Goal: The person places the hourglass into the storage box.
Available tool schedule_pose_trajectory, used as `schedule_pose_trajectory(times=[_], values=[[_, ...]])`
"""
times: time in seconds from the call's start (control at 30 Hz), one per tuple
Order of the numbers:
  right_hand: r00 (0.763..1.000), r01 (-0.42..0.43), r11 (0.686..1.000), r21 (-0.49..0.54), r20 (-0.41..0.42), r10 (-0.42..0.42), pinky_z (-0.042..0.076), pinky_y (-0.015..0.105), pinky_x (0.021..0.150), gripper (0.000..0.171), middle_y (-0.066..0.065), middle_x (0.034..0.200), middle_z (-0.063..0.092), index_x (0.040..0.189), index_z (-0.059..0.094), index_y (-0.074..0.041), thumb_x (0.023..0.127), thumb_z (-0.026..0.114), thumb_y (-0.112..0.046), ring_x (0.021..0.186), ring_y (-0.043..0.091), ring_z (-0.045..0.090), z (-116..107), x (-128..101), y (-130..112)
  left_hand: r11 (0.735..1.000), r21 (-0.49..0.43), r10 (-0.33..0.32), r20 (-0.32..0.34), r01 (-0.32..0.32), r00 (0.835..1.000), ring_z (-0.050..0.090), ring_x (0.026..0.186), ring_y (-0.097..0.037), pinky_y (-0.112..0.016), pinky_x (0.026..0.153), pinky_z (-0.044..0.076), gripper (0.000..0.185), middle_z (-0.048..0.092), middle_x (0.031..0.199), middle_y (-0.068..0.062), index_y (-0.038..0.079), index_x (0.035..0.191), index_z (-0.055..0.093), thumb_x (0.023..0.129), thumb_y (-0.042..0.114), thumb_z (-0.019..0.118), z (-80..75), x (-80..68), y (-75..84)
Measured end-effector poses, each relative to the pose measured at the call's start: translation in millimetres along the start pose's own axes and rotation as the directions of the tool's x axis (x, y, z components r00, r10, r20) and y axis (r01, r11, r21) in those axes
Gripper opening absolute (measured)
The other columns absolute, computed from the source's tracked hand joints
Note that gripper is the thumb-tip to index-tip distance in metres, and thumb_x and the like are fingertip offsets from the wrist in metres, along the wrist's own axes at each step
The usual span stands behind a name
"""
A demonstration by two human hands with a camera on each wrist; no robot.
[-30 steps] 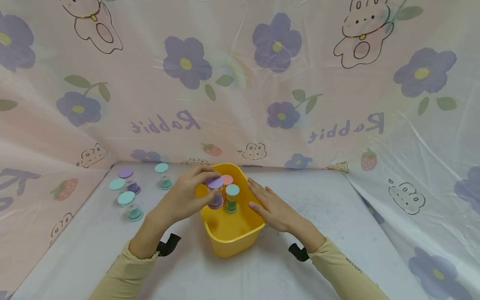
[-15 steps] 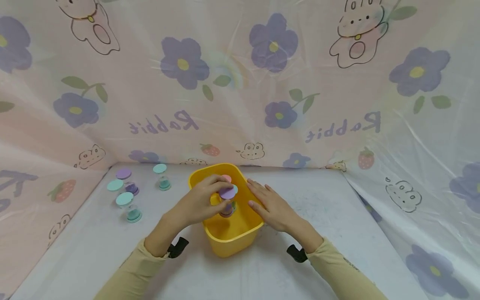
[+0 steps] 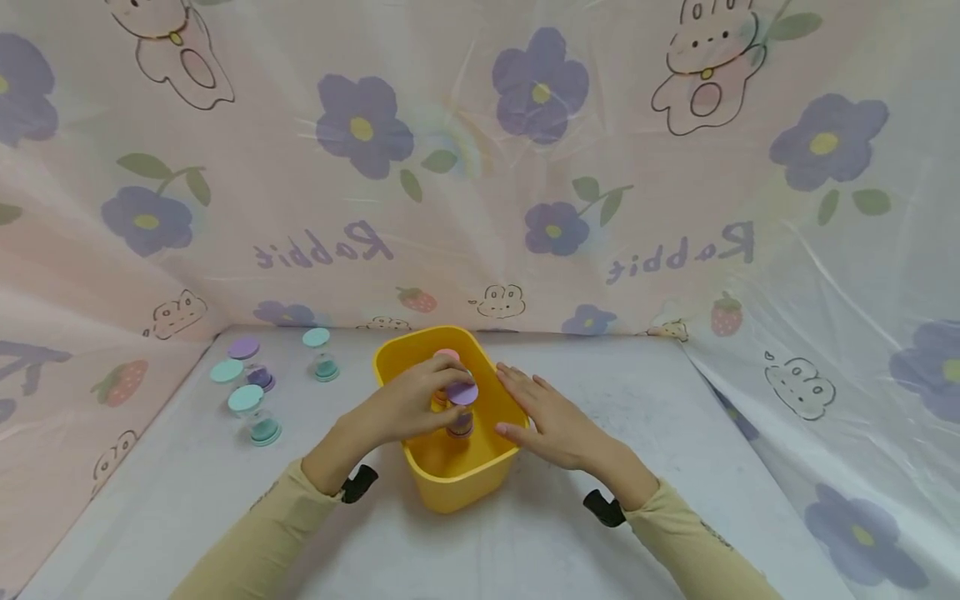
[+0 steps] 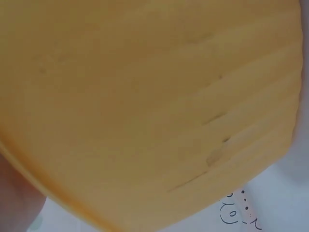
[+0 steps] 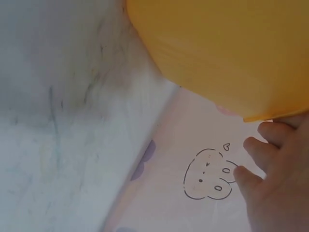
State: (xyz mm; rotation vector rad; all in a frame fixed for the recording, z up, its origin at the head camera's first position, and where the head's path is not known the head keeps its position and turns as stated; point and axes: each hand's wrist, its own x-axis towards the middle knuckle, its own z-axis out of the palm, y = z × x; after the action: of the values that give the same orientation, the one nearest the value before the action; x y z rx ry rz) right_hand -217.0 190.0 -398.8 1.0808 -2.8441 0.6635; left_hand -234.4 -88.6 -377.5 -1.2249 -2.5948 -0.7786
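Observation:
My left hand (image 3: 405,404) reaches over the near-left rim of a yellow plastic bin (image 3: 461,493) and grips a purple-capped sand timer (image 3: 462,394) by its top, upright inside the bin. Behind it a pink-capped sand timer (image 3: 447,354) shows partly past the fingers. The light-blue-capped timer in the bin is mostly hidden. My right hand (image 3: 551,425) rests with straight fingers along the bin's right rim, fingertips on the edge. In the left wrist view the bin wall (image 4: 145,96) covers most of the picture. The right wrist view shows the right fingers (image 5: 265,152) at the rim.
To the left on the white table (image 3: 600,542) stand several more sand timers: a purple one (image 3: 259,377), a teal one (image 3: 262,431) in front and another teal one (image 3: 326,367) farther back. A patterned sheet (image 3: 465,208) hangs behind and at the sides.
My left hand has carried the purple sand timer rightward and slightly toward me within the bin, now in front of the light-blue-capped one. The right hand stays at the rim.

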Motion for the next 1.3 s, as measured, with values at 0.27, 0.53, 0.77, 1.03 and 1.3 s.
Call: schedule_pose_trajectory(times=[0.27,0.53,0.77,1.03,1.3], values=[[0.998,0.012,1.000,0.027,0.060,-0.014,0.011,0.053,0.128,0.093,-0.002,0.174,0.011,0.167,0.016,-0.011,0.100,0.059,-0.059,0.160,0.021,0.014,-4.1,-6.9,2.4,0.998,0.031,0.054,0.073,-0.056,0.996,0.066,0.111,-0.018,-0.033,0.100,0.056,0.036,0.065,0.126,-0.005,0.007,0.125,0.071,0.091,0.015,0.079,3.6,12.1,-5.4],[0.996,0.022,0.999,0.046,0.086,-0.026,0.010,0.054,0.128,0.100,-0.002,0.174,0.008,0.167,0.014,-0.011,0.097,0.064,-0.060,0.160,0.020,0.012,-6.3,-8.2,1.1,0.995,0.075,0.058,0.166,-0.071,0.984,0.065,0.115,-0.018,-0.034,0.102,0.055,0.036,0.066,0.128,-0.003,0.009,0.126,0.071,0.093,0.020,0.079,6.5,21.6,-9.4],[0.995,0.018,0.998,0.052,0.094,-0.023,0.009,0.052,0.129,0.100,-0.001,0.175,0.008,0.167,0.013,-0.010,0.097,0.065,-0.059,0.160,0.020,0.012,-6.2,-8.8,1.1,0.991,0.099,0.061,0.226,-0.085,0.972,0.064,0.118,-0.019,-0.035,0.104,0.054,0.038,0.066,0.130,-0.004,0.008,0.127,0.071,0.093,0.021,0.080,9.9,26.7,-12.0],[0.995,0.020,0.998,0.065,0.098,-0.026,0.009,0.052,0.129,0.099,-0.001,0.175,0.007,0.167,0.012,-0.010,0.098,0.064,-0.058,0.160,0.020,0.011,-6.0,-9.3,1.2,0.989,0.117,0.062,0.256,-0.094,0.965,0.063,0.121,-0.020,-0.036,0.107,0.051,0.039,0.066,0.132,-0.006,0.008,0.127,0.071,0.092,0.019,0.081,11.8,30.8,-14.3],[0.995,0.017,0.997,0.081,0.096,-0.025,0.011,0.054,0.128,0.099,0.000,0.175,0.007,0.168,0.012,-0.011,0.098,0.063,-0.058,0.160,0.021,0.012,-6.6,-9.7,0.9,0.990,0.103,0.068,0.259,-0.097,0.963,0.062,0.122,-0.019,-0.035,0.109,0.050,0.038,0.068,0.130,-0.003,0.009,0.127,0.071,0.092,0.018,0.081,15.3,31.5,-17.9]])
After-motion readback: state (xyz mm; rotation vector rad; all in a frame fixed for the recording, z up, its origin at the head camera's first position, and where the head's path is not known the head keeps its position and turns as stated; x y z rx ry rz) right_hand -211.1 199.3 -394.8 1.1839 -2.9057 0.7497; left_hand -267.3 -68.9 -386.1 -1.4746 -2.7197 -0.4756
